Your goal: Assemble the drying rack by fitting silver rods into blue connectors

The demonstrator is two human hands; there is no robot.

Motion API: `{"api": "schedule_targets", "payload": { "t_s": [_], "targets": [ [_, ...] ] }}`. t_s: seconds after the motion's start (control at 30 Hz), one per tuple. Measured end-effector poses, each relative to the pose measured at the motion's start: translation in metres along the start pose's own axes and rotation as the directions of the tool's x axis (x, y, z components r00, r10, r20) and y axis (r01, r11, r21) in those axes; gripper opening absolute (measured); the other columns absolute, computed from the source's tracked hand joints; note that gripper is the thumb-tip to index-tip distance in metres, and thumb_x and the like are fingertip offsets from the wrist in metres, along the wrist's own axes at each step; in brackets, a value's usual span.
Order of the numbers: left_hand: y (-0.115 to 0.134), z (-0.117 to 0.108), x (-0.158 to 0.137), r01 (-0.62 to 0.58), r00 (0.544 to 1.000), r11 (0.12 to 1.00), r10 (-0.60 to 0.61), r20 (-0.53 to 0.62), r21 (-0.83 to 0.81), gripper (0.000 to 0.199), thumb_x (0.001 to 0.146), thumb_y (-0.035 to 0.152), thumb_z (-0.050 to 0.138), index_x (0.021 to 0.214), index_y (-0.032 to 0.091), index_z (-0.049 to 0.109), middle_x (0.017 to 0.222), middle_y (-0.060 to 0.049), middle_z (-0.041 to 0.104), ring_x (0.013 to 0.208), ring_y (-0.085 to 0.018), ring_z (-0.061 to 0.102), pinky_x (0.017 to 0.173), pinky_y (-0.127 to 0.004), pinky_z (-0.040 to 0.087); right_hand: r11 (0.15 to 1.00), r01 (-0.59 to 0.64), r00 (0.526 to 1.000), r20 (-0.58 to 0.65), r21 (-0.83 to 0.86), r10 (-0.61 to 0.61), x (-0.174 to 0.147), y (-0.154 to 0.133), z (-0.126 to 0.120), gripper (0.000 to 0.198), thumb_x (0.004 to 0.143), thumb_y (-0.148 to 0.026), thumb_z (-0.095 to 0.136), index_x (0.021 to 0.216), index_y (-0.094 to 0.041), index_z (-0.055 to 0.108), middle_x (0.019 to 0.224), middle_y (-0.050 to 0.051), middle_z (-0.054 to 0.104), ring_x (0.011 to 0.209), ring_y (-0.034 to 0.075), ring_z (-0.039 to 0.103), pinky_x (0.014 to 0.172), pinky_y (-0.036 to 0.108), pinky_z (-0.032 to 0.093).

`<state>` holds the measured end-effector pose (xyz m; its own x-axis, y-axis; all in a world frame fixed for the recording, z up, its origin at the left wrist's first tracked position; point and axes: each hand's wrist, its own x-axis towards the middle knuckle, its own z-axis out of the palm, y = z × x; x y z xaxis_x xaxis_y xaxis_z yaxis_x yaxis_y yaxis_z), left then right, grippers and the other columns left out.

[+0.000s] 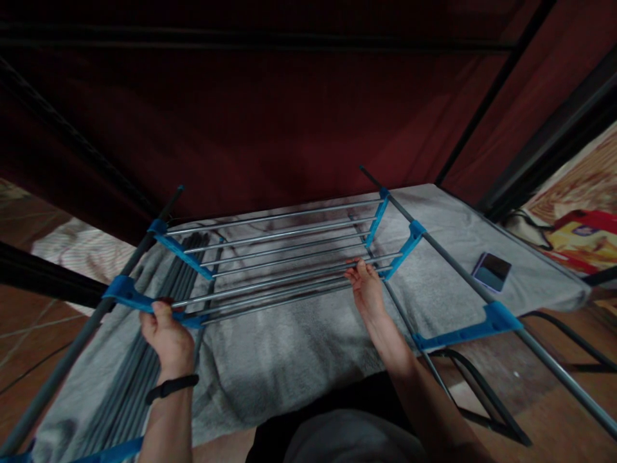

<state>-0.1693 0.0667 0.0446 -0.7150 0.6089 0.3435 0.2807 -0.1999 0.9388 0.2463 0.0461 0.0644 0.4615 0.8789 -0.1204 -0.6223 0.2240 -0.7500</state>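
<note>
A rack of grey metal tubes and blue plastic brackets lies across a grey blanket (270, 366). My left hand (168, 341) is closed around a blue bracket (126, 292) on the rack's left side, thumb on top. Further right, my right hand (367, 289) pinches a thin metal rod (284, 281) close to its right end, near another blue bracket (407, 247). Several parallel rods span between the left and right brackets. At the lower right, one bracket (463, 334) has no rods visible at it. A dark band circles my left wrist.
A bundle of loose grey tubes (128, 386) lies on the blanket at left. A phone (491, 271) rests at right, outside the rack. Dark red fabric panels (299, 128) rise behind. A black metal frame (491, 392) and a red-yellow package (583, 238) are at right.
</note>
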Motion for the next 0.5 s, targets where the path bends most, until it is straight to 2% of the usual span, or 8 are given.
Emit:
{"api": "schedule_targets", "payload": {
  "t_s": [0.03, 0.27, 0.5],
  "targets": [
    [0.0005, 0.0003, -0.0003, -0.004, 1.000, 1.000, 0.004, -0.027, -0.014, 0.034, 0.086, 0.055, 0.059, 0.085, 0.022, 0.050, 0.076, 0.003, 0.047, 0.066, -0.014, 0.043, 0.064, -0.033, 0.036, 1.000, 0.000, 1.000, 0.001, 0.000, 0.000, 0.0000, 0.0001, -0.0001, 0.039, 0.071, -0.053, 0.092, 0.081, -0.025, 0.066, 0.082, -0.005, 0.073, 0.064, 0.010, 0.065, 0.070, 0.030, 0.062],
    [-0.0028, 0.0004, 0.0015, -0.018, 1.000, 0.997, 0.017, -0.013, -0.069, 0.033, 0.086, 0.053, 0.062, 0.084, 0.021, 0.053, 0.076, 0.003, 0.047, 0.066, -0.014, 0.043, 0.066, -0.033, 0.034, 1.000, 0.013, 1.000, 0.014, 0.010, -0.013, 0.0004, -0.0001, 0.0002, 0.041, 0.069, -0.054, 0.092, 0.079, -0.025, 0.066, 0.081, -0.004, 0.073, 0.063, 0.010, 0.064, 0.067, 0.029, 0.063],
    [-0.0078, -0.0017, 0.0034, -0.007, 1.000, 1.000, 0.007, -0.007, -0.027, 0.037, 0.086, 0.058, 0.060, 0.089, 0.021, 0.053, 0.075, 0.004, 0.048, 0.067, -0.014, 0.044, 0.065, -0.031, 0.035, 1.000, 0.007, 1.000, 0.007, -0.007, -0.007, -0.0002, -0.0003, 0.0019, 0.036, 0.074, -0.052, 0.089, 0.080, -0.024, 0.066, 0.082, -0.004, 0.074, 0.063, 0.010, 0.064, 0.066, 0.027, 0.061]
  ]
}}
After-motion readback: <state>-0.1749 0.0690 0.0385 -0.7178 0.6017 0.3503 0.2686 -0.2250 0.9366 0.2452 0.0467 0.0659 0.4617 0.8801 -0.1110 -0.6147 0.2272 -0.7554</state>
